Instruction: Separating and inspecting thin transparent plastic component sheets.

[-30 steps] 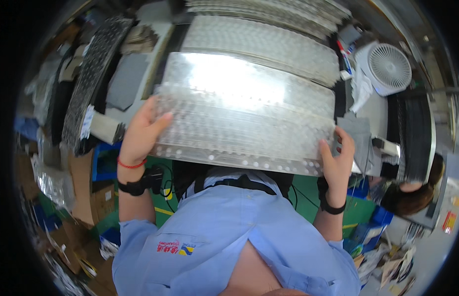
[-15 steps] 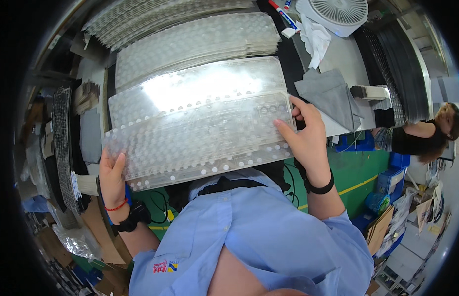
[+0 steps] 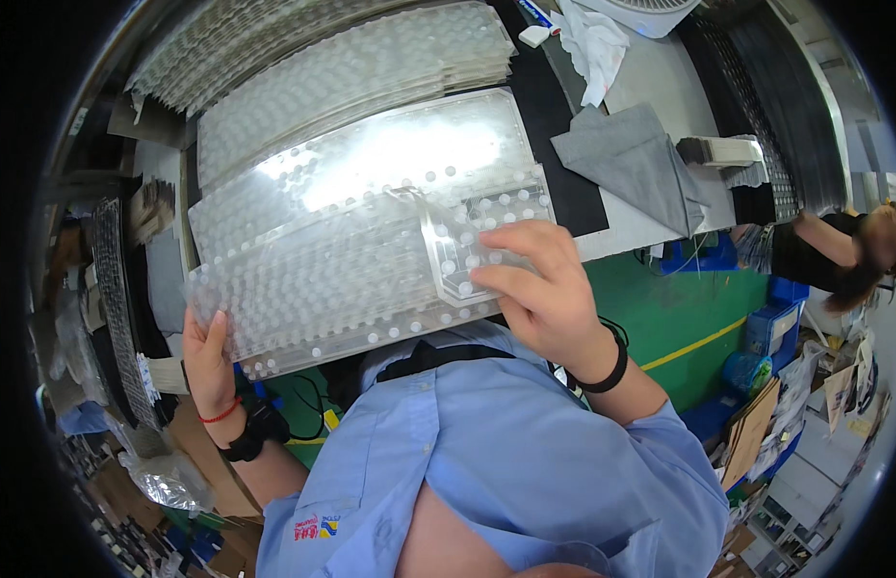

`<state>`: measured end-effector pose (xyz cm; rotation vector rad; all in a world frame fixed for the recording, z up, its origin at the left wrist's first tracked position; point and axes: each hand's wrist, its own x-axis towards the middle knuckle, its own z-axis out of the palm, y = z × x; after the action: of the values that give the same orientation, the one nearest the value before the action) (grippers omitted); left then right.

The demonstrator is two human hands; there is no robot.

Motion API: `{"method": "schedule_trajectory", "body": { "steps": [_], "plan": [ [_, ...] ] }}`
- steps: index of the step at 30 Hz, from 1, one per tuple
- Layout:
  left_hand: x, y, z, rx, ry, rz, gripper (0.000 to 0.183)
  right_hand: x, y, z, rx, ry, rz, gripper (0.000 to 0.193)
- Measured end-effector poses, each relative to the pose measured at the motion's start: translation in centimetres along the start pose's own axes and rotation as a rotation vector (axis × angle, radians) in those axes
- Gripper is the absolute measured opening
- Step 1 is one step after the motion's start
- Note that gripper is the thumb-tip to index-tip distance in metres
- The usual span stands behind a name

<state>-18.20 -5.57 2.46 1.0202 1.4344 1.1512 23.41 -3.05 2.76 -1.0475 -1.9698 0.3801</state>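
A translucent plastic sheet [image 3: 323, 260] patterned with rows of round dots lies across a stack of similar sheets in front of me. Its right end is bent up and back toward the left, and a dotted sheet [image 3: 510, 204] shows beneath. My right hand [image 3: 544, 284] pinches at this raised end with thumb and fingers; the exact contact is partly hidden. At the left end, my left hand [image 3: 209, 361] grips the near corner, thumb on top and fingers beneath. Just behind lies another clear sheet [image 3: 371, 144] with a bright glare.
Taller stacks of dotted sheets [image 3: 361, 72] stand farther back. On the right are a grey cloth [image 3: 631, 159], a crumpled white tissue [image 3: 592, 48], a white fan [image 3: 650, 12] and black racks [image 3: 737, 106]. Another person [image 3: 833, 250] is at the far right.
My right hand has moved left and inward from the right edge, and the sheet's right end is now bent up. My left hand keeps its grip. The view has shifted slightly.
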Motion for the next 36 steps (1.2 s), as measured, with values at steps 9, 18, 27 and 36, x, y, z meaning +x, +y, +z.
{"method": "schedule_trajectory", "body": {
  "steps": [9,18,27,36],
  "plan": [
    [0.5,-0.4,-0.4,0.011,0.001,-0.001,0.048,-0.8,0.6,0.6,0.106,0.013,-0.066,0.027],
    [0.8,-1.0,-2.1,-0.005,-0.010,-0.112,0.046,-1.5,2.7,-0.3,0.165,0.079,-0.038,0.036],
    [0.3,-1.4,-2.1,-0.042,0.002,-0.105,0.051,-1.5,5.1,-0.4,0.257,0.025,-0.154,0.032],
    [0.2,-2.0,-3.7,-0.036,0.034,-0.137,0.056,-0.4,5.6,-1.9,0.315,-0.112,-0.045,0.037]
  ]
}}
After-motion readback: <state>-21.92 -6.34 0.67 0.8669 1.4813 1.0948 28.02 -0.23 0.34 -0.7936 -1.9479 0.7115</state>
